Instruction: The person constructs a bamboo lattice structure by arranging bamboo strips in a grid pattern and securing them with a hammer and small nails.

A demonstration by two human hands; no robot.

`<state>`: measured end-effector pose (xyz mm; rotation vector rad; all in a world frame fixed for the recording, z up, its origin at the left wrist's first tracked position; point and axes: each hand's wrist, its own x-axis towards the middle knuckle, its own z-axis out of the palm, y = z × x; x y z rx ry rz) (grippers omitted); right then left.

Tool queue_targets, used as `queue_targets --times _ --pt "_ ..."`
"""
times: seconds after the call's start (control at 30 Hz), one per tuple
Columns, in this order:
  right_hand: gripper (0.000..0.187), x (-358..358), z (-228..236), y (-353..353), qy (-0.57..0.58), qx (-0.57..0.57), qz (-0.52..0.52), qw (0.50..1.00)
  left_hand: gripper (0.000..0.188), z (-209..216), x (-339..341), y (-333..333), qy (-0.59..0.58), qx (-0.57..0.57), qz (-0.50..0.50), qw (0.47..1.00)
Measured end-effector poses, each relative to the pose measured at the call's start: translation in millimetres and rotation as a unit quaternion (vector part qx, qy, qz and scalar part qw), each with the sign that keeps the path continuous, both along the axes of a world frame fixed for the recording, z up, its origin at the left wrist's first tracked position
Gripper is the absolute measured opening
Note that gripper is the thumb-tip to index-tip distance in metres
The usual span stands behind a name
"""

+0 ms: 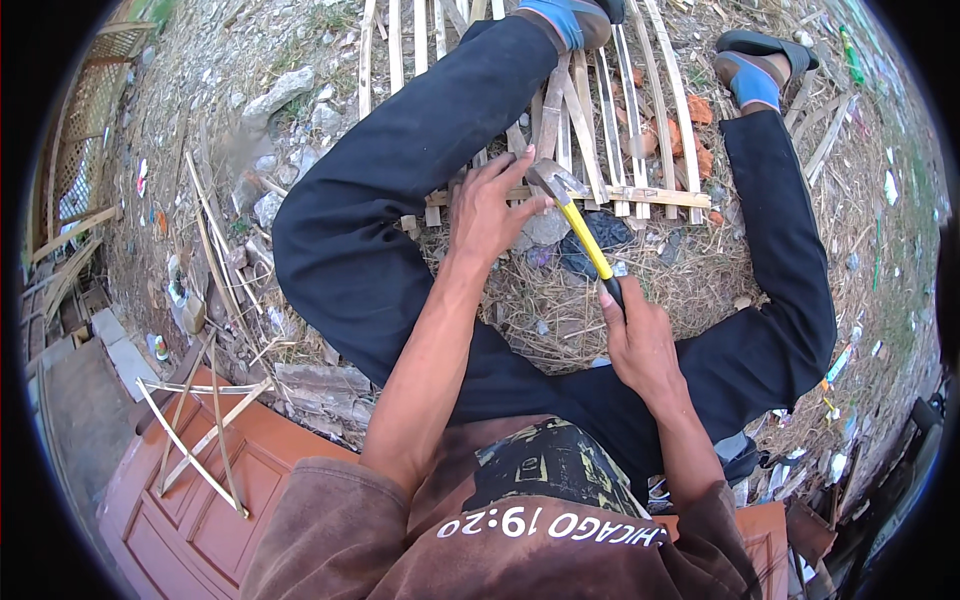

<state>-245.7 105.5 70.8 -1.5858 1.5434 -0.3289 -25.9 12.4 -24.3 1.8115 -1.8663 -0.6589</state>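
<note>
My right hand [640,335] is wrapped round the black grip of a claw hammer [585,238] with a yellow shaft. The hammer's metal head rests at or just above a thin wooden crosspiece [655,196], beside my left hand. My left hand [485,212] lies over the left part of that crosspiece, fingers stretched forward and thumb apart, pointing to the hammer head. Whether a nail sits under the head cannot be seen. Several narrow wooden slats [608,110] run away from the crosspiece, forming a frame on the ground between my legs.
My bent left leg [350,230] crosses the left slats; a sandalled foot [580,22] is at their far end. Orange brick pieces [700,110] and a dark stone [595,243] lie by the frame. At lower left, loose sticks [205,435] lie on a reddish-brown panelled door [150,505].
</note>
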Motion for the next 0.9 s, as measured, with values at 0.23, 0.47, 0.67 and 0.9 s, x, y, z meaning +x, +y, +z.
queue_targets --times 0.23,0.47,0.67,0.9 --pt "0.021 6 22 -3 -0.040 0.003 -0.035 0.999 0.022 -4 -11 7 0.142 -0.107 0.084 0.980" --pt "0.022 7 9 4 -0.026 -0.010 -0.021 0.999 0.014 -15 -12 4 0.196 -0.112 0.082 0.971" --pt "0.022 6 -3 4 0.006 -0.020 -0.024 0.999 0.013 -15 -14 3 0.202 -0.104 0.083 0.970" --pt "0.019 10 17 -2 -0.022 -0.043 -0.022 0.999 0.014 -19 -11 4 0.200 -0.100 0.085 0.971"
